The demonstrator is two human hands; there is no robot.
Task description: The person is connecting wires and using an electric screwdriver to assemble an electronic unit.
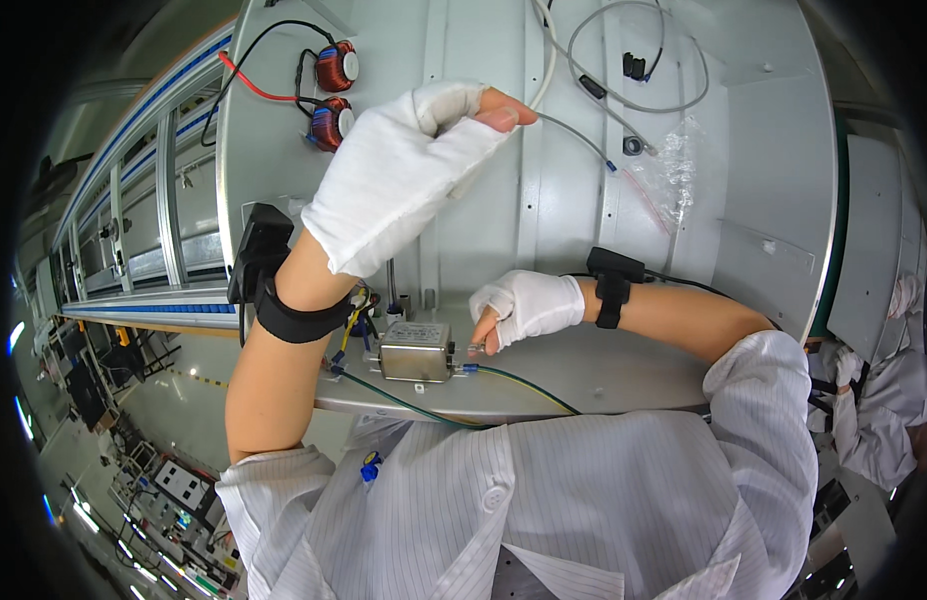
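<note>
My left hand (414, 165), in a white glove with bare fingertips, pinches a grey cable (576, 137) between thumb and forefinger. The cable's free end carries a blue-sleeved tip to the right of the hand. Lower down, my gloved right hand (532, 308) has its bare fingertips closed at the right-hand terminal of a small metal filter box (416, 352). What those fingers pinch is too small to make out. A green-yellow wire (524, 380) with a blue sleeve joins the box's right side, just below the fingertips.
Two copper-wound coils (334, 66) with red and black leads sit at the cabinet's upper left. A looped grey cable (706, 75), a clear plastic bag (682, 170) and small black parts lie at the upper right. Another person's gloved hand (848, 367) appears far right.
</note>
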